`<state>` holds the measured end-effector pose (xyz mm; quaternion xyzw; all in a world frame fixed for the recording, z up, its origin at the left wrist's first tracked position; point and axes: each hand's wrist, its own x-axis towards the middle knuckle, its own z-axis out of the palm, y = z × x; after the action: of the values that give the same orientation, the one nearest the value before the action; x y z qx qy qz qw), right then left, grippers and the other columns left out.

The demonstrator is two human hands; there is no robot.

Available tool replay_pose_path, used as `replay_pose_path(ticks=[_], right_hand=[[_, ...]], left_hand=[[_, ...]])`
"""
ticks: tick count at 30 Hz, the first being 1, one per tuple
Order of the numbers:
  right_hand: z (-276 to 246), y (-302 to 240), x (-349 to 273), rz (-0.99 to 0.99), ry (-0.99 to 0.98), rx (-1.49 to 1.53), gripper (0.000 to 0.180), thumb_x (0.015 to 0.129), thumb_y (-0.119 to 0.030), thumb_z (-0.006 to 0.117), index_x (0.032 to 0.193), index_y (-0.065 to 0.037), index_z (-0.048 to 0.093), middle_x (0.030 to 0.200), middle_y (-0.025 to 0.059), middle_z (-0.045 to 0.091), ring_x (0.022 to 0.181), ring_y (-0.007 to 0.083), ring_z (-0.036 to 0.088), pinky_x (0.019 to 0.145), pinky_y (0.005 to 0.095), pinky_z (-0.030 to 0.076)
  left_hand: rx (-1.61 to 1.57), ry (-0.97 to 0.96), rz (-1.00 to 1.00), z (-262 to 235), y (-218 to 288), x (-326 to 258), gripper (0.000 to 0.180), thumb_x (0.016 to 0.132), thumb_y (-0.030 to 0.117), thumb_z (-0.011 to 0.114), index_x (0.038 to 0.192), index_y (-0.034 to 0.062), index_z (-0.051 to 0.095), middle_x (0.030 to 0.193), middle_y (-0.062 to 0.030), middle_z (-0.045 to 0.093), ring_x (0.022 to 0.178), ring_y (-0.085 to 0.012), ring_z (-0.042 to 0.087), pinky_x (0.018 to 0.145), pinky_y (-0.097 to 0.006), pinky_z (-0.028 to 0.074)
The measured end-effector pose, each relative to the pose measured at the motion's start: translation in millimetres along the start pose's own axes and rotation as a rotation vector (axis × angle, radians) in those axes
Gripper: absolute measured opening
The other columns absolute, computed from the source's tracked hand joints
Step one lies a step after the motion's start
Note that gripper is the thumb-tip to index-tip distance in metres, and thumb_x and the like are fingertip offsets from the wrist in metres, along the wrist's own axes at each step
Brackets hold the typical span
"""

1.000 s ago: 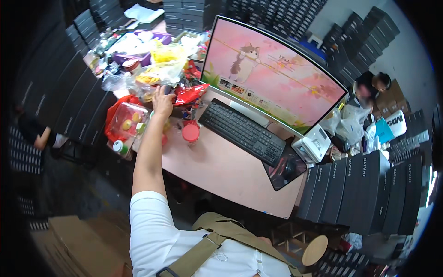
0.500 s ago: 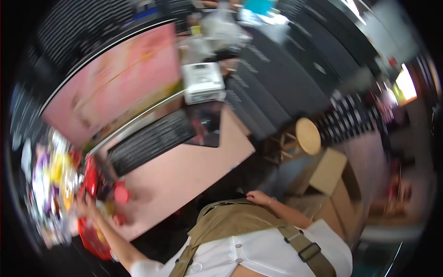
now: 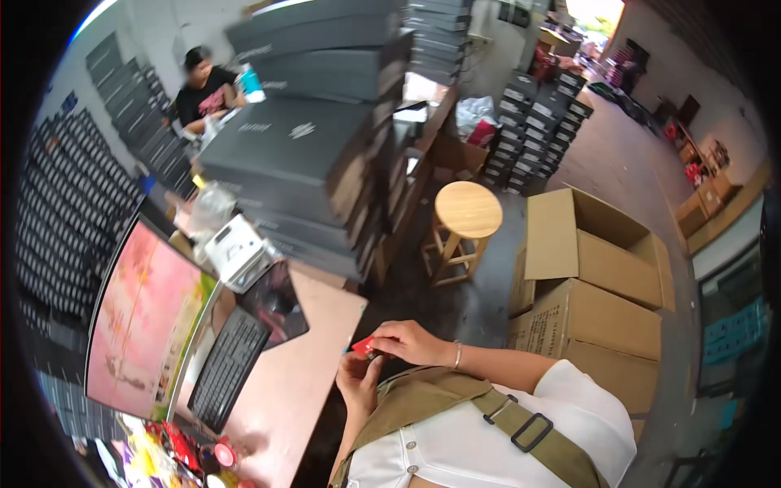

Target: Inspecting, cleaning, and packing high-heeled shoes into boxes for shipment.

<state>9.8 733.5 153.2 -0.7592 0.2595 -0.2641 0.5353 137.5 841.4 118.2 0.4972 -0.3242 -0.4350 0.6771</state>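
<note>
Red packet [image 3: 364,347] pinched in right hand [image 3: 407,342], left hand [image 3: 358,381] cupped under it, touching; pink counter [image 3: 309,342] edge at 9 o'clock.

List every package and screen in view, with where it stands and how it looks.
Monitor: left on the desk, wide, pink picture.
Flat boxes: stacked behind the desk, dark grey.
Cardboard cartons: on the floor at right, brown, top one open.
Small red item: pinched between both hands.

Grey concrete floor [image 3: 626,163], round wooden stool [image 3: 467,210], pink desk [image 3: 301,366]
</note>
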Motion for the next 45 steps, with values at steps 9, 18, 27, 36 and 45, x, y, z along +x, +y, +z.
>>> replay_pose_path(ticks=[9,18,27,36,45], right_hand=[[-167,16,-107,0.006,0.482,-0.201,0.012,0.085,-0.01,0.062,0.09,0.001,0.063,0.079,0.0108,0.059,0.068,0.0183,0.058,0.06,0.0296,0.046],[-284,55,-158,0.125,0.53,-0.312,0.013,0.086,-0.012,0.062,0.085,0.0,0.061,0.076,0.0116,0.056,0.069,0.0273,0.057,0.064,0.0344,0.047],[-437,114,-92,-0.24,0.697,-1.007,0.012,0.075,-0.01,0.064,0.069,-0.012,0.054,0.066,0.004,0.048,0.06,0.022,0.05,0.053,0.0347,0.04],[-533,120,-65,-0.269,0.923,-0.711,0.013,0.077,-0.001,0.069,0.086,-0.005,0.06,0.078,0.0075,0.059,0.072,0.0231,0.06,0.063,0.0339,0.049],[-640,34,-109,-0.565,0.886,-0.006,0.006,0.081,0.003,0.065,0.085,0.002,0.061,0.074,0.0126,0.059,0.061,0.0229,0.059,0.053,0.0319,0.049]], left_hand=[[0.028,-0.477,-0.148,200,-53,52,0.022,0.098,0.019,0.051,0.103,0.0005,0.062,0.09,-0.0035,0.063,0.081,-0.0095,0.059,0.072,-0.024,0.05],[0.479,-0.817,0.138,327,-76,99,0.02,0.096,0.017,0.054,0.095,-0.0014,0.063,0.074,-0.0072,0.059,0.066,-0.0133,0.058,0.06,-0.027,0.049],[-0.004,-0.626,-0.533,473,-118,204,0.027,0.097,0.028,0.051,0.079,0.0086,0.057,0.064,0.0039,0.049,0.053,-0.0048,0.045,0.048,-0.021,0.04],[-0.414,-0.542,-0.852,619,-142,291,0.031,0.098,0.034,0.05,0.079,0.0096,0.052,0.066,-0.0004,0.051,0.053,-0.0102,0.046,0.049,-0.024,0.037],[-0.704,-1.052,-0.439,720,-30,303,0.033,0.099,0.029,0.047,0.082,0.0019,0.054,0.078,-0.0085,0.057,0.066,-0.0207,0.056,0.058,-0.032,0.047]])
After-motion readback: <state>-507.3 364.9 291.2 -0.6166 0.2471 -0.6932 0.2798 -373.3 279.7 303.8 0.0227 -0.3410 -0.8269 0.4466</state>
